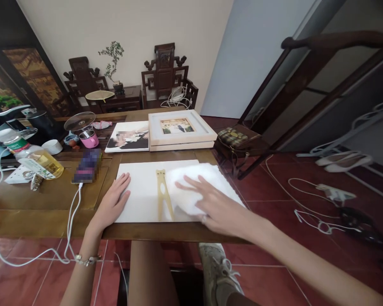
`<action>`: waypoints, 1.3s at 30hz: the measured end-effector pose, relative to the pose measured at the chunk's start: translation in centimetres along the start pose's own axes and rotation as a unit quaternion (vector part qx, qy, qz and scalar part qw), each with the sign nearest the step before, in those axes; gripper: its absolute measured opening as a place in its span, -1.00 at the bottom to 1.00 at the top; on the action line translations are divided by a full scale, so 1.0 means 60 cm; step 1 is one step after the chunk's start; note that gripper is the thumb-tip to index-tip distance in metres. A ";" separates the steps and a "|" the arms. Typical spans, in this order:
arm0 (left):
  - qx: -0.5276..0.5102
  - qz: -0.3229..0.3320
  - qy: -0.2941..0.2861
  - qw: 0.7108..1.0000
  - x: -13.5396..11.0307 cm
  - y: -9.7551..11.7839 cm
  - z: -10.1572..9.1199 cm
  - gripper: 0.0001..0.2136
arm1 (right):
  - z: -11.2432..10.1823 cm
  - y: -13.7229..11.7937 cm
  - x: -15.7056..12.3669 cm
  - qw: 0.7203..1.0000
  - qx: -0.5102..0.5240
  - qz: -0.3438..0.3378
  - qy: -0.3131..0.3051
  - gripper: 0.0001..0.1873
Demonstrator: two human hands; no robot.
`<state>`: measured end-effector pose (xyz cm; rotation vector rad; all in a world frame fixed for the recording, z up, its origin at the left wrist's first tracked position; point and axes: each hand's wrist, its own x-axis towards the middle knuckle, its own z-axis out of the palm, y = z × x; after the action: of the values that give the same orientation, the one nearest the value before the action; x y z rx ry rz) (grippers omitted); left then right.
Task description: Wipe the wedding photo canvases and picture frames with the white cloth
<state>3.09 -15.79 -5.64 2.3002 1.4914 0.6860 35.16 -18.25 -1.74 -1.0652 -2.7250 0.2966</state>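
Clock centred on the white panel [140, 191], 12 pointing away from the person. Left hand [114, 200] is at 9, fingers stretched out and pressed on the panel's edge, not gripping anything. Right hand [212, 202] sits around 3 on a white cloth [180, 195], index and middle fingers spread; can't tell if the thumb and tucked fingers are pinching it.

Cloth looks soft and light, so I'd bunch it under the palm. Panel seems stiff but thin, probably a bit slidey on the table [83, 216]; best hold is by its side edges, 9 and 3. The yellow A-shaped piece [160, 199] lies mid-panel, two holes near its 12 end, legs toward 6. Looks slim and maybe snappable, so I'd grab its broad top. No clue if it's attached or loose.

Further out: picture frames [204, 125] at 1, photo print [130, 136] at 11, phone [87, 167] at 10, both pixelated. Panel's right side is mostly buried under cloth and hand, and the right palm is hidden.
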 end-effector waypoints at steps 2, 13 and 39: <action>-0.001 0.002 0.000 1.000 0.000 0.000 0.000 -0.55 | 0.005 -0.031 -0.034 1.000 0.007 -0.008 -0.015 -0.81; 0.001 -0.003 0.003 1.000 0.000 0.002 -0.001 -0.55 | -0.023 0.027 0.029 0.999 0.025 0.012 -0.021 -0.77; 0.001 -0.008 -0.004 1.000 -0.001 0.004 0.000 -0.54 | -0.007 -0.031 -0.053 0.999 0.044 0.015 -0.022 -0.75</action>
<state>3.25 -15.92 -5.54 2.2876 1.5042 0.6708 36.38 -21.74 -1.24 -1.0885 -2.7093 0.4444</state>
